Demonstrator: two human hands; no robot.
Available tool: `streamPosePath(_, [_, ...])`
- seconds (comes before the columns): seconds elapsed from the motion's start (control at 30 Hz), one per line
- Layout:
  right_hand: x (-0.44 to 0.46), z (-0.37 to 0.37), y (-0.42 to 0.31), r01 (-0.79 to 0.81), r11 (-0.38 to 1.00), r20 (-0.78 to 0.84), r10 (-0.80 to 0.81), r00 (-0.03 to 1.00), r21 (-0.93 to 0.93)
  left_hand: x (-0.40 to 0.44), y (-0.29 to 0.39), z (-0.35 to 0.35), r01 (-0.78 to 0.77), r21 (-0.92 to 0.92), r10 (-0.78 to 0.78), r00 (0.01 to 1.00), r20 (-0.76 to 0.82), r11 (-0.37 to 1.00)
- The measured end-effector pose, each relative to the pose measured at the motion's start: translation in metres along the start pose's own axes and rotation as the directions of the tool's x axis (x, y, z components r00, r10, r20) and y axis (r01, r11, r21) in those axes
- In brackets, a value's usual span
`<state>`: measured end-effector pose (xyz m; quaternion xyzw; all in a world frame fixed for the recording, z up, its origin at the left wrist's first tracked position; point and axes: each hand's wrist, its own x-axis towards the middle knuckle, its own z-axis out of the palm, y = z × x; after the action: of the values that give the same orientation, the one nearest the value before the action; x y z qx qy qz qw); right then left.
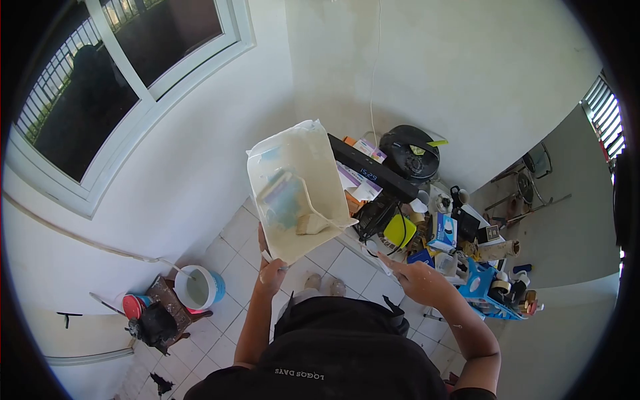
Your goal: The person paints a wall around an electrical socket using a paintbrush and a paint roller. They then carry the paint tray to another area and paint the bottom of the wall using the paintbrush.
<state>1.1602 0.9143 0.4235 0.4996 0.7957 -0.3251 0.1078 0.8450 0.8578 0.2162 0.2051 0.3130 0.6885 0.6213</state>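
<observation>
The left hand (272, 276) grasped the near edge of a cream, rectangular plastic tub (308, 157), raised above the white tiled floor (240, 228); a pale roller (275, 189) lay inside. The right hand (419, 283) clenched a slim whitish tool (384, 267) (its exact shape unclear).

Cream tray (323, 170) with pale blue smears, black shirt (360, 353) with white lettering below the tray, bright blue crate (475, 285) lower right of the tray

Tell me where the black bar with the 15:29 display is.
In the head view, the black bar is just right of the pale tub held in the left hand, with the round black case beyond it.
</observation>
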Motion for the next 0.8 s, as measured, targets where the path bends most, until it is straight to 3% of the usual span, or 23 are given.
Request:
streamPosePath(0.13, [0.004, 0.001, 0.01, 0.06, 0.998, -0.05, -0.061, 0.997, -0.015, 0.003, -0.002, 0.002, 0.002, -0.021, -0.002, 1.0, 0.022, 1.0])
streamPosePath(0.23, [-0.009, -0.017, 0.005, 0.007, 0.992, -0.029, -0.011, 1.0, -0.123, 0.013, -0.005, -0.001, -0.038, -0.003, 0.038, 0.999, 0.027, 0.999])
streamPosePath(0.53, [0.004, -0.006, 0.003, -0.044, 0.982, 0.165, 0.075, 0.983, -0.184, 0.02, 0.008, -0.002, -0.029, 0.041, 0.026, 0.997, 0.071, 0.999])
streamPosePath(0.73, [-0.008, -0.019, -0.005, -0.161, 0.986, 0.153, 0.153, 0.976, 0.041, 0.023, 0.01, 0.004, -0.047, 0.03, 0.045, 0.996, 0.078, 0.998])
streamPosePath(0.8, [-0.022, -0.014, 0.012, -0.107, 0.986, 0.071, 0.099, 0.993, 0.126, 0.026, 0.009, 0.005, -0.051, 0.029, 0.049, 0.995, 0.086, 0.998])
